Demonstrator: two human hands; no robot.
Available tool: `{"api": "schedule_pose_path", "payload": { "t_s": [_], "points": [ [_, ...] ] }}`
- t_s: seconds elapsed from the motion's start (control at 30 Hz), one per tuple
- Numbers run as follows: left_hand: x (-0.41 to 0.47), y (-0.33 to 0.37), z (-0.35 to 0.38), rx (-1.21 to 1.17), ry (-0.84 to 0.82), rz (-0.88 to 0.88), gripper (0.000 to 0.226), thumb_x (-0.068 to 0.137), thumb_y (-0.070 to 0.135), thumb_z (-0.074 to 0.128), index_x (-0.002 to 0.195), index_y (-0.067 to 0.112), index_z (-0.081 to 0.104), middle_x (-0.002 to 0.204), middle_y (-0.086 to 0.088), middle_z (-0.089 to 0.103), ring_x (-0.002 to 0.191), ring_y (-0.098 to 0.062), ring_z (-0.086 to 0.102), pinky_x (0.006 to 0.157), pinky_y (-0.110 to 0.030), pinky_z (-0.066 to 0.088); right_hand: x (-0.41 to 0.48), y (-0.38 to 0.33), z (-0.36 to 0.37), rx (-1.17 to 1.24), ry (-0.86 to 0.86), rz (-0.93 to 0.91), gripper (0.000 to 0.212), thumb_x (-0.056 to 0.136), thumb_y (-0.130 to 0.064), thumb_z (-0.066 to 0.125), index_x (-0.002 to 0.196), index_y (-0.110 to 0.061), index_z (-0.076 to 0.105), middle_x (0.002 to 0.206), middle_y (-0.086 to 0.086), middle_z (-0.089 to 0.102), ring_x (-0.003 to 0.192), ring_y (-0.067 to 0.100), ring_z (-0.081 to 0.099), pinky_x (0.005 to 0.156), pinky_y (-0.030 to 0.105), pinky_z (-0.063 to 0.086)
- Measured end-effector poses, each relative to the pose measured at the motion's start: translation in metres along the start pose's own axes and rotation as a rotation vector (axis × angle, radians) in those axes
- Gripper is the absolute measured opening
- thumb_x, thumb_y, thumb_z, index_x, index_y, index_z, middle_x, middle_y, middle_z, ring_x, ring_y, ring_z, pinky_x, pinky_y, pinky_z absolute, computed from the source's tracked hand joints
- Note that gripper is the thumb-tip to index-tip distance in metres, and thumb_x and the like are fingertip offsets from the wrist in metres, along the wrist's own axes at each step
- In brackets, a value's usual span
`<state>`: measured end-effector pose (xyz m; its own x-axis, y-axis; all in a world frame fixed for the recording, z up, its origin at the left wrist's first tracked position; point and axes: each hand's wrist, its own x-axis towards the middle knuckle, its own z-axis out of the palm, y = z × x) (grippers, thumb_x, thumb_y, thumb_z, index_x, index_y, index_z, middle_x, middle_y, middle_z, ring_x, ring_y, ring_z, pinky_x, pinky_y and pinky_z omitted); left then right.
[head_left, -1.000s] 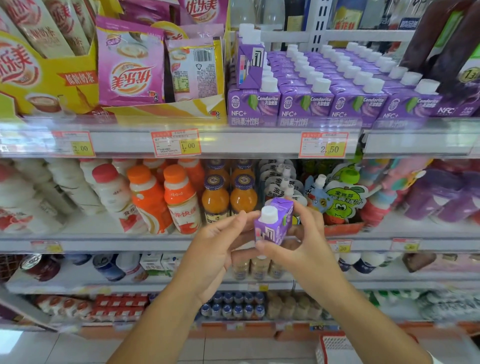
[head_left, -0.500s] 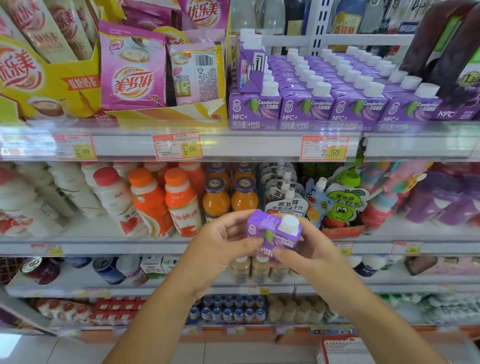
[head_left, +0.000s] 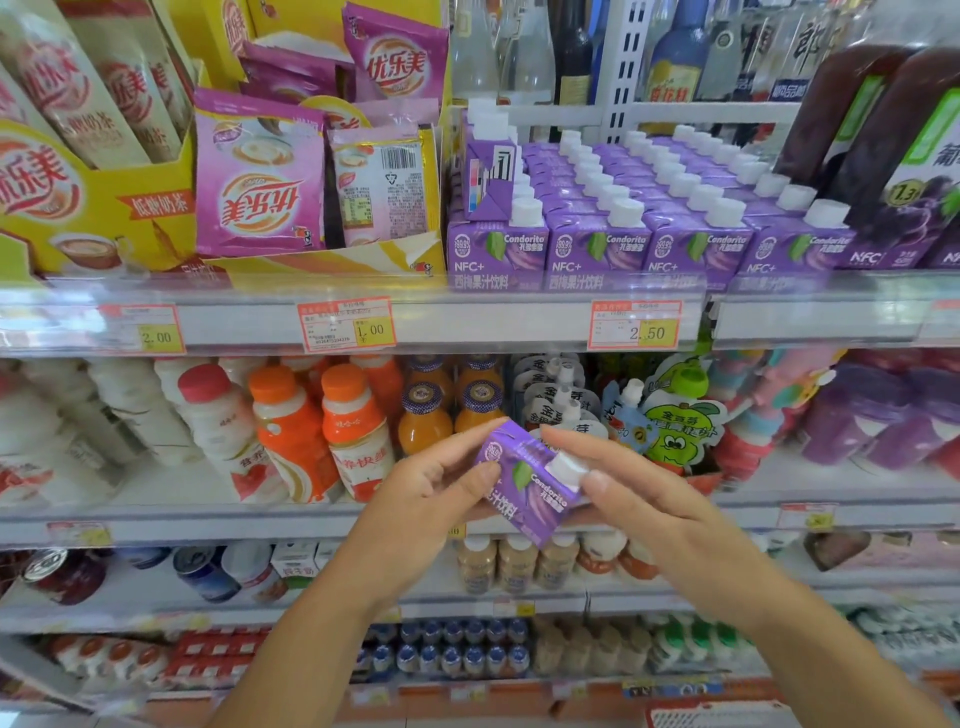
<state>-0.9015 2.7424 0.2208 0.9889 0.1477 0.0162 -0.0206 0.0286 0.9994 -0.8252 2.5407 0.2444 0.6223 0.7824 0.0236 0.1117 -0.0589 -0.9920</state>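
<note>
Head camera view: a small purple cardboard juice carton with a white cap (head_left: 530, 480) sits tilted between both hands before the middle shelf's front edge (head_left: 208, 525), left hand (head_left: 431, 488) gripping its base, right hand (head_left: 639, 499) pinching the cap end.

Not much to see of the person, really: just two slim bare forearms, the left (head_left: 322, 623) at lower centre and the right (head_left: 810, 639) at lower right. Left hand (head_left: 431, 488) and right hand (head_left: 639, 499), mid-frame, are bare too, with short, plain thumbnails.
</note>
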Motion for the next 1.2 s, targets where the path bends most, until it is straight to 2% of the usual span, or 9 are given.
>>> {"api": "schedule_pose_path", "payload": {
  "t_s": [0.2,0.3,0.43,0.53,0.63,0.7,0.8,1.0,1.2],
  "points": [
    [0.013,0.035,0.006,-0.010,-0.101,0.045,0.031,0.094,0.030,0.059,0.123,0.032,0.068,0.121,0.000,0.071,0.112,-0.020,0.067,0.093,-0.037,0.056,0.006,-0.045,-0.028,-0.076,-0.037,-0.104,0.031,0.080,-0.047,0.072,0.109,-0.037,0.071,0.109,0.000,0.073,0.098,0.010,0.068,0.078,0.021,0.054],
    [0.026,0.069,0.010,0.023,-0.061,0.197,0.027,0.091,0.028,0.063,0.114,0.037,0.073,0.115,0.008,0.073,0.106,-0.009,0.068,0.083,-0.024,0.056,0.008,-0.079,-0.044,-0.143,-0.022,-0.161,0.044,0.066,-0.061,0.077,0.102,-0.036,0.073,0.110,0.007,0.072,0.099,0.015,0.068,0.082,0.021,0.053],
    [0.048,0.115,-0.001,0.510,0.296,0.635,0.040,0.087,0.043,0.063,0.127,0.043,0.058,0.123,0.029,0.062,0.116,0.005,0.057,0.094,-0.021,0.051,0.023,-0.131,-0.064,-0.343,0.136,-0.272,0.061,0.055,-0.077,0.072,0.106,-0.045,0.069,0.101,-0.001,0.076,0.093,0.019,0.072,0.089,0.041,0.055],
    [0.078,0.136,-0.024,0.925,0.541,0.808,0.050,0.089,0.051,0.054,0.136,0.033,0.053,0.131,0.022,0.057,0.122,-0.004,0.050,0.105,-0.023,0.041,0.052,-0.164,-0.079,-0.542,0.262,-0.303,0.050,0.061,-0.078,0.066,0.104,-0.052,0.067,0.090,-0.009,0.076,0.081,0.009,0.072,0.087,0.044,0.053],
    [0.101,0.141,-0.037,1.119,0.495,0.781,0.062,0.089,0.055,0.049,0.141,0.020,0.051,0.140,0.004,0.056,0.129,-0.006,0.041,0.108,-0.010,0.022,0.098,-0.186,-0.095,-0.624,0.370,-0.291,0.019,0.082,-0.040,0.069,0.101,-0.040,0.069,0.097,-0.013,0.074,0.079,0.004,0.071,0.086,0.040,0.053],
    [0.108,0.138,-0.039,1.154,0.441,0.733,0.064,0.090,0.059,0.047,0.145,0.025,0.045,0.144,0.008,0.052,0.130,-0.003,0.037,0.107,-0.020,0.030,0.135,-0.194,-0.103,-0.672,0.400,-0.290,0.015,0.089,-0.028,0.068,0.103,-0.032,0.069,0.106,-0.014,0.071,0.076,0.002,0.071,0.073,0.026,0.055],
    [0.111,0.133,-0.039,1.176,0.459,0.711,0.059,0.094,0.057,0.048,0.148,0.036,0.037,0.142,0.017,0.051,0.125,-0.001,0.037,0.095,-0.024,0.036,0.187,-0.196,-0.113,-0.721,0.381,-0.261,0.014,0.091,-0.027,0.067,0.105,-0.029,0.068,0.108,-0.012,0.067,0.065,-0.001,0.068,0.057,0.007,0.047],
    [0.112,0.132,-0.042,1.132,0.464,0.676,0.058,0.089,0.057,0.051,0.144,0.048,0.036,0.125,0.037,0.044,0.111,0.007,0.039,0.084,-0.012,0.032,0.263,-0.190,-0.115,-0.593,0.325,-0.202,0.019,0.091,-0.020,0.068,0.110,-0.016,0.069,0.110,0.004,0.069,0.084,0.023,0.072,0.083,0.032,0.060],
    [0.112,0.133,-0.042,1.131,0.447,0.676,0.057,0.088,0.060,0.048,0.142,0.049,0.032,0.125,0.039,0.041,0.115,0.012,0.038,0.084,-0.003,0.028,0.289,-0.184,-0.104,-0.622,0.263,-0.188,0.029,0.090,-0.023,0.069,0.119,-0.016,0.067,0.113,0.003,0.067,0.071,0.011,0.069,0.058,0.011,0.053]
  ]
}}
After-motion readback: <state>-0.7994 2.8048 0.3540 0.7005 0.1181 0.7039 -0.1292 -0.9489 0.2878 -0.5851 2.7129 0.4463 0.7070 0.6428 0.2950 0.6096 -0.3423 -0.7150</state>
